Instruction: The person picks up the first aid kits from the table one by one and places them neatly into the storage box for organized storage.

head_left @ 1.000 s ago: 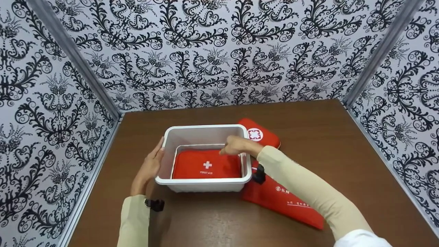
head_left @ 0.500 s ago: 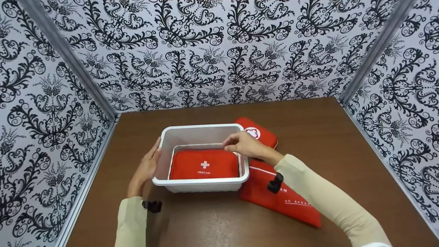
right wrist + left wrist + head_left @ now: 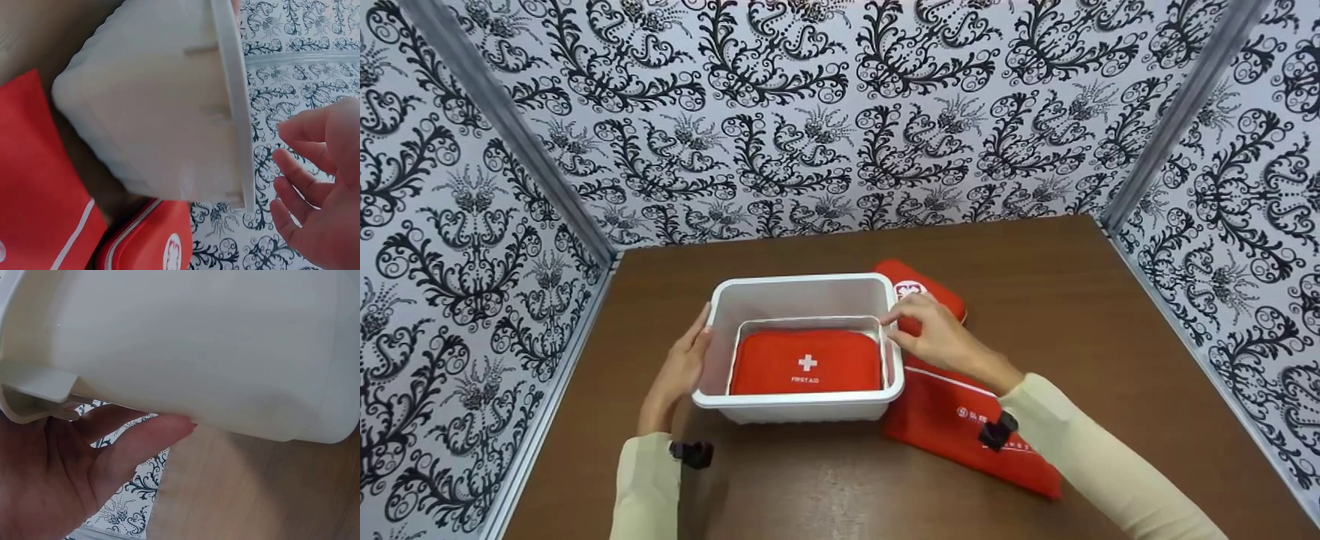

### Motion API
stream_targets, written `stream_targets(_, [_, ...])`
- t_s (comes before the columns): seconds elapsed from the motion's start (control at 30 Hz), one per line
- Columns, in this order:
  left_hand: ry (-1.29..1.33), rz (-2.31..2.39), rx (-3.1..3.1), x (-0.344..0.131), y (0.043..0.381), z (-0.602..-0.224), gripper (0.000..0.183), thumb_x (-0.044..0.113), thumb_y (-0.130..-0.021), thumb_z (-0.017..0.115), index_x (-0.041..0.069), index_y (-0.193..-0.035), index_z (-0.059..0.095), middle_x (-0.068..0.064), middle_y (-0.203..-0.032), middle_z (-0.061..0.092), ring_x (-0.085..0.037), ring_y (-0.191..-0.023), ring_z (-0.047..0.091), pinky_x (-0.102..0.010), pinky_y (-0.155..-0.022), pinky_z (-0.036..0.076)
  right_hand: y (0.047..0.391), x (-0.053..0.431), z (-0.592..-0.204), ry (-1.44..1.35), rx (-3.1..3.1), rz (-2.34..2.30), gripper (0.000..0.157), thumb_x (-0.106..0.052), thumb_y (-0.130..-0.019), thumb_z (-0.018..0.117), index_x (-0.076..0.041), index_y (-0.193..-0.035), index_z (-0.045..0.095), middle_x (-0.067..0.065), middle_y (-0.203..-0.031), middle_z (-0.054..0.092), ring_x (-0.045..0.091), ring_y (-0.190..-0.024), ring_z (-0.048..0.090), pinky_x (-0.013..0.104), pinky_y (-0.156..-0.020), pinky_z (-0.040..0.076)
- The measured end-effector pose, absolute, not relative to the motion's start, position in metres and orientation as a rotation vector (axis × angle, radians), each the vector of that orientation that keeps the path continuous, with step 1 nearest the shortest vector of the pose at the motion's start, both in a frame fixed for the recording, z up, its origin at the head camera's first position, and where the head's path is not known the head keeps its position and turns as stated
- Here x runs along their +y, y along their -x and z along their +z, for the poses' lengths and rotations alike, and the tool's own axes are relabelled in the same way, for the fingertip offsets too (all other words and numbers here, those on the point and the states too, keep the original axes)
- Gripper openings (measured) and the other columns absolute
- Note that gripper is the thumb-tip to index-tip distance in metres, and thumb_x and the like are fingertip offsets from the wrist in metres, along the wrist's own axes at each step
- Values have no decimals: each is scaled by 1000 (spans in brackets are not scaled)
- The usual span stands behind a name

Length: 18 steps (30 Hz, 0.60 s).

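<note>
So the red FIRST AID pouch is tucked inside the white bin, parked on the brown surface. The bin's left side is touched by the left grip, fingers mostly straight; the right grip is held loosely spread by the right rim.

We see a white bin and a red first-aid pouch bearing a white cross and lettering. The flat pouch is red, white-striped and white-lettered; the red case wears a white round emblem. We note black scrollwork on whitish walls, grey posts, brown worktop, cream sleeves, black wrist cameras.
</note>
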<state>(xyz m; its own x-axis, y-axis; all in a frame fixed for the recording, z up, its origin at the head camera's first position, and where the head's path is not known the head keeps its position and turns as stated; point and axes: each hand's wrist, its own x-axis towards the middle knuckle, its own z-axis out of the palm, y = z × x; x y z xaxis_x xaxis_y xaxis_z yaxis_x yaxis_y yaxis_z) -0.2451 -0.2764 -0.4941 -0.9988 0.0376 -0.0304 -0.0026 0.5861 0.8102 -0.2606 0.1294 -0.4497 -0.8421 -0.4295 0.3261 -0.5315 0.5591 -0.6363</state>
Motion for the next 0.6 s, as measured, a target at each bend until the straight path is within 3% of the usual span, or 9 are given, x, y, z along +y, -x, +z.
stream_targets(0.13, [-31, 1407, 2761, -276, 245, -494, 54, 39, -110, 30, 25, -161, 19, -17, -165, 26, -43, -150, 28, -63, -122, 19, 255, 142, -458, -868, -2545, 1082, 19, -7, -86, 77, -6, -104, 77, 11, -108, 68, 30, -106, 57, 46, -95, 47])
stream_targets(0.37, [-35, 1401, 2770, -276, 245, -495, 54, 38, -110, 30, 24, -161, 19, -18, -165, 26, -44, -150, 29, -63, -122, 19, 242, 164, -474, -792, -2493, 1016, 25, -5, -83, 78, -6, -108, 74, 15, -114, 65, 32, -107, 55, 56, -97, 42])
stream_targets(0.6, [-62, 1425, 2783, -278, 247, -495, 53, 34, -111, 31, 20, -161, 21, -18, -163, 28, -41, -150, 30, -59, -123, 21, 232, 187, -493, -674, -2506, 913, 29, -4, -80, 79, -8, -108, 74, 13, -115, 65, 33, -105, 55, 49, -88, 41])
